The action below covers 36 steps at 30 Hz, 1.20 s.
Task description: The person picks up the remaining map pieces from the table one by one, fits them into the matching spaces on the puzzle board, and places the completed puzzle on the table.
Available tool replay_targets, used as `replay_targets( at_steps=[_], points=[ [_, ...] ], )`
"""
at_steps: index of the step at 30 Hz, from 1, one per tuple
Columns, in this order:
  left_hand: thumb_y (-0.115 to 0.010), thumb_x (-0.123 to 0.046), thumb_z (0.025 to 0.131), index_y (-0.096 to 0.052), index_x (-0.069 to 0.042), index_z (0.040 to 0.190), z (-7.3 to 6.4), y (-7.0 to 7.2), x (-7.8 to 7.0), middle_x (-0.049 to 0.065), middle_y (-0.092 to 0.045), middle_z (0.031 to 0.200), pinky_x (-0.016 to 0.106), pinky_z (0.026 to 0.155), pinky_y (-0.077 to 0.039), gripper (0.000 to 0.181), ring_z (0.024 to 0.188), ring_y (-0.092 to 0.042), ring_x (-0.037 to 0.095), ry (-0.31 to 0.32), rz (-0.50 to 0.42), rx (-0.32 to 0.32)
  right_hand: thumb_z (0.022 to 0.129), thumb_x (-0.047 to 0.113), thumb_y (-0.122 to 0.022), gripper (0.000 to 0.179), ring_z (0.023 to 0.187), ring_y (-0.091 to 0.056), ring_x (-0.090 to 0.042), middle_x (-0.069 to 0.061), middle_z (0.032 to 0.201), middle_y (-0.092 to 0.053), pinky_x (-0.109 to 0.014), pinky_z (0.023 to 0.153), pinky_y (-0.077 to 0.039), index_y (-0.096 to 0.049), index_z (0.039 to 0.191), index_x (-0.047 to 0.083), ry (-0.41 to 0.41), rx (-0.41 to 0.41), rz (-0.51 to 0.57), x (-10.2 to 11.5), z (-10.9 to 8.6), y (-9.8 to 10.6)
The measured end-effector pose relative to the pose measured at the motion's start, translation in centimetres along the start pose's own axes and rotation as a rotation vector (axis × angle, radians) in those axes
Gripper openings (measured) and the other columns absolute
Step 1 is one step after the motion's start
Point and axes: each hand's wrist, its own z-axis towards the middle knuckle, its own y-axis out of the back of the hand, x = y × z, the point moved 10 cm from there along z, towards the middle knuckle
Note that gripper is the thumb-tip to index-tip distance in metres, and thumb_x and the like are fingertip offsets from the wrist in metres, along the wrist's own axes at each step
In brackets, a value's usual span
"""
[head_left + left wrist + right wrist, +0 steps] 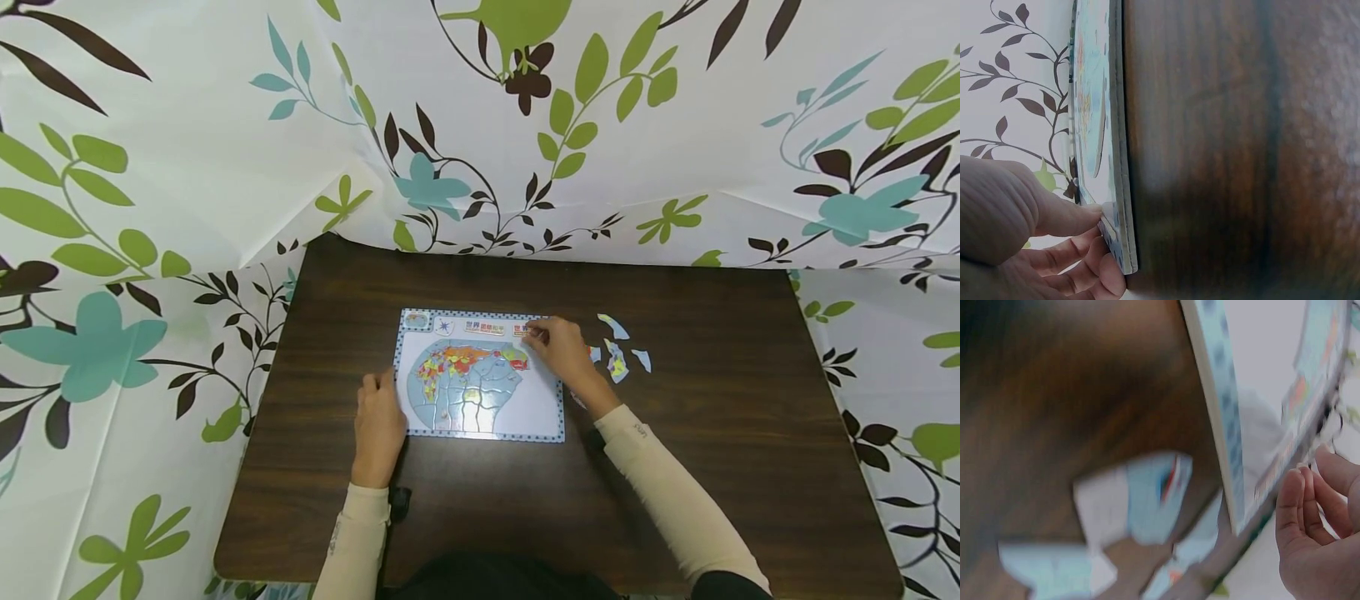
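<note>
A world-map jigsaw puzzle board [536,408] with a blue dotted border lies on the table, its oval map filled at the left and middle and white at the right. My left hand [378,421] holds the board's left edge; in the left wrist view the thumb [1075,215] presses on the rim, with the fingers curled beside it. Over the upper right part of the board is my right hand [558,346], thumb and fingertips close together. Whether a piece sits between them cannot be made out. Several loose puzzle pieces [617,361] lie right of the board, some partly hidden by the right arm.
The dark wooden table [712,467] extends on both sides of the board. Behind it hangs a white leaf-patterned cloth [480,108]. A small black object [401,503] is beside the left wrist.
</note>
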Motion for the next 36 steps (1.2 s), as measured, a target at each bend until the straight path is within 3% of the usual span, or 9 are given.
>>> replay_targets(
  at_steps=[4, 8, 12, 15, 21, 28, 32, 36],
  points=[
    [-0.061, 0.007, 0.092, -0.057, 0.003, 0.134, 0.0, 0.0, 0.0, 0.028, -0.051, 0.116, 0.059, 0.074, -0.054, 0.042, 0.106, -0.054, 0.046, -0.005, -0.002, -0.006, 0.092, 0.019, -0.073, 0.039, 0.087, -0.064, -0.026, -0.016, 0.104, -0.067, -0.039, 0.073, -0.055, -0.067, 0.124, -0.001, -0.057, -0.051, 0.0, -2.2, 0.4, 3.0],
    [-0.062, 0.007, 0.09, -0.057, 0.003, 0.133, 0.0, 0.0, 0.0, 0.028, -0.052, 0.115, 0.059, 0.073, -0.054, 0.044, 0.105, -0.054, 0.046, -0.006, -0.001, -0.005, 0.096, 0.024, -0.068, 0.047, 0.095, -0.064, -0.035, -0.024, 0.12, -0.06, -0.047, 0.079, -0.055, -0.059, 0.133, -0.004, -0.156, -0.038, -0.022, -5.3, 0.5, 5.4],
    [-0.063, 0.007, 0.091, -0.057, 0.002, 0.134, 0.0, -0.1, 0.1, 0.027, -0.051, 0.115, 0.058, 0.073, -0.054, 0.044, 0.104, -0.054, 0.046, -0.001, 0.001, -0.001, 0.098, 0.026, -0.065, 0.052, 0.118, -0.054, -0.045, -0.031, 0.132, -0.052, -0.056, 0.095, -0.048, -0.054, 0.137, -0.007, -0.249, -0.022, -0.078, -8.2, 0.5, 7.2],
    [-0.062, 0.005, 0.092, -0.056, 0.003, 0.134, 0.1, -0.1, 0.1, 0.027, -0.051, 0.115, 0.057, 0.074, -0.054, 0.043, 0.104, -0.054, 0.045, 0.003, 0.005, 0.004, 0.098, 0.023, -0.066, 0.051, 0.124, -0.048, -0.051, -0.035, 0.132, -0.051, -0.06, 0.101, -0.043, -0.055, 0.135, -0.01, -0.277, -0.029, -0.133, -9.8, 0.3, 8.0],
    [-0.062, 0.005, 0.092, -0.057, 0.003, 0.133, 0.1, -0.1, 0.0, 0.027, -0.051, 0.115, 0.057, 0.075, -0.054, 0.041, 0.102, -0.054, 0.044, 0.008, 0.008, 0.006, 0.095, 0.017, -0.069, 0.041, 0.117, -0.051, -0.053, -0.034, 0.123, -0.055, -0.062, 0.096, -0.045, -0.063, 0.124, -0.011, -0.266, -0.06, -0.222, -11.5, -0.6, 8.3],
    [-0.063, 0.006, 0.091, -0.056, 0.003, 0.134, 0.2, -0.2, 0.0, 0.028, -0.051, 0.115, 0.056, 0.075, -0.054, 0.043, 0.103, -0.053, 0.044, 0.006, 0.004, 0.015, 0.093, 0.01, -0.07, 0.021, 0.104, -0.058, -0.05, -0.029, 0.109, -0.061, -0.062, 0.086, -0.048, -0.073, 0.106, -0.006, -0.203, -0.15, -0.251, -11.6, -1.3, 8.6],
    [-0.061, 0.004, 0.093, -0.056, 0.003, 0.135, 0.2, -0.2, 0.1, 0.027, -0.05, 0.116, 0.057, 0.076, -0.053, 0.042, 0.104, -0.053, 0.044, 0.012, 0.002, 0.018, 0.093, 0.011, -0.07, 0.016, 0.099, -0.061, -0.047, -0.025, 0.106, -0.061, -0.059, 0.082, -0.049, -0.073, 0.097, -0.003, -0.231, -0.148, -0.224, -11.9, -1.3, 8.6],
    [-0.061, 0.003, 0.094, -0.056, 0.002, 0.135, 0.1, -0.2, 0.1, 0.026, -0.05, 0.116, 0.056, 0.075, -0.053, 0.041, 0.104, -0.053, 0.043, 0.015, -0.004, 0.016, 0.094, 0.012, -0.068, 0.016, 0.097, -0.061, -0.046, -0.025, 0.106, -0.059, -0.057, 0.08, -0.049, -0.069, 0.098, -0.004, -0.254, -0.114, -0.216, -12.2, -1.1, 8.5]
  ],
)
